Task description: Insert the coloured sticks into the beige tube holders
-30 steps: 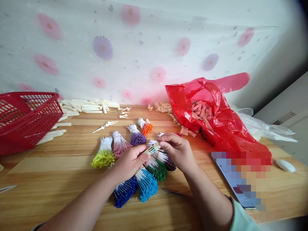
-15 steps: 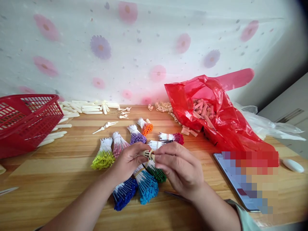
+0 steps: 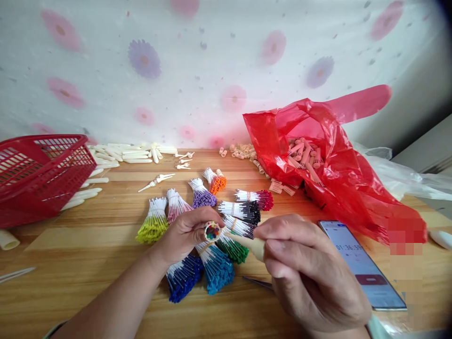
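My left hand (image 3: 181, 235) is closed round a short cream plastic tube (image 3: 213, 231), its end facing me and packed with small dots of many colours. To its right, my right hand (image 3: 314, 268) pinches a pointed cream plastic piece (image 3: 247, 242) between thumb and fingers. The thin tip of that piece points left and lies close to the tube's end; whether they touch I cannot tell. Beneath and around my hands lie bundles of thin white sticks with coloured ends, among them a yellow bundle (image 3: 153, 221), a light blue bundle (image 3: 217, 270) and a green bundle (image 3: 237, 247).
A red plastic bag (image 3: 339, 188) spills slotted pinkish pieces at the right. A phone (image 3: 367, 268) lies before it. On the left stands a red basket (image 3: 42, 188), beside white tubes (image 3: 134, 154). Tweezers (image 3: 17, 274) rest at the left edge.
My right hand has moved right and nearer to me, drawing the pointed piece away from the tube. The tube's end has turned toward me, so its coloured dots show.
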Action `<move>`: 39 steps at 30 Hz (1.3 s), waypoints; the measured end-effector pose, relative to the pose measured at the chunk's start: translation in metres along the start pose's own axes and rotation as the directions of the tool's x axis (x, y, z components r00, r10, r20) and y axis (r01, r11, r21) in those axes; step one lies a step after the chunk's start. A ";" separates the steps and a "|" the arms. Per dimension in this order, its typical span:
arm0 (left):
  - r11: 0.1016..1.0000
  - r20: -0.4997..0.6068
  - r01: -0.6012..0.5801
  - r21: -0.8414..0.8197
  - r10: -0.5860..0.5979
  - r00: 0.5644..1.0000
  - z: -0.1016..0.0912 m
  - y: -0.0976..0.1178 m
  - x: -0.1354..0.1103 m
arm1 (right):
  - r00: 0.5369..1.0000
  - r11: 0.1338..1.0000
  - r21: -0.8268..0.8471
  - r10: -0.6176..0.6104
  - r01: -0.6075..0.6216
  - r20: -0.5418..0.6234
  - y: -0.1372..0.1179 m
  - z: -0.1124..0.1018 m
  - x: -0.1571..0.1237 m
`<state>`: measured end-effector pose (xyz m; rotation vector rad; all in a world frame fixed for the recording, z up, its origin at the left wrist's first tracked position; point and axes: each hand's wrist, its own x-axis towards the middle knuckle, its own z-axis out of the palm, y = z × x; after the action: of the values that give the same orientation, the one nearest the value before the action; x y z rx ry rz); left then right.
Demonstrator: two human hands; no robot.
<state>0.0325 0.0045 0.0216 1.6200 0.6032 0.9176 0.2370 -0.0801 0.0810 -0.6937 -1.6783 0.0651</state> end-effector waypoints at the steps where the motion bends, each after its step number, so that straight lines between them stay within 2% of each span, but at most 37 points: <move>1: 1.000 0.006 0.003 0.003 -0.003 1.000 0.000 0.000 0.000 | 1.000 1.000 0.003 -0.006 0.006 0.020 -0.001 0.000 0.001; 8: 1.000 0.090 -0.014 0.025 0.011 0.996 -0.003 0.000 0.001 | 0.993 1.000 0.021 -0.010 0.008 0.115 0.001 0.012 0.007; 14: 0.997 0.116 -0.037 0.066 0.029 0.993 -0.003 0.003 0.002 | 0.986 0.997 -0.055 -0.051 0.060 0.157 0.002 0.017 0.007; 25: 0.996 0.118 -0.015 0.091 0.004 0.993 -0.002 0.005 0.003 | 0.982 0.992 -0.078 -0.088 0.103 0.169 0.005 0.020 0.006; 30: 0.996 0.145 -0.073 0.058 0.064 0.987 -0.004 0.001 0.004 | 0.983 0.991 -0.045 -0.120 0.128 0.140 0.005 0.020 0.005; 39: 0.997 0.141 -0.026 0.075 0.015 0.990 -0.004 0.002 0.003 | 0.980 0.992 -0.053 -0.101 0.112 0.169 0.005 0.023 0.004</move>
<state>0.0308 0.0084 0.0248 1.7459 0.5300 0.7952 0.2178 -0.0666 0.0768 -0.6584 -1.8817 -0.0064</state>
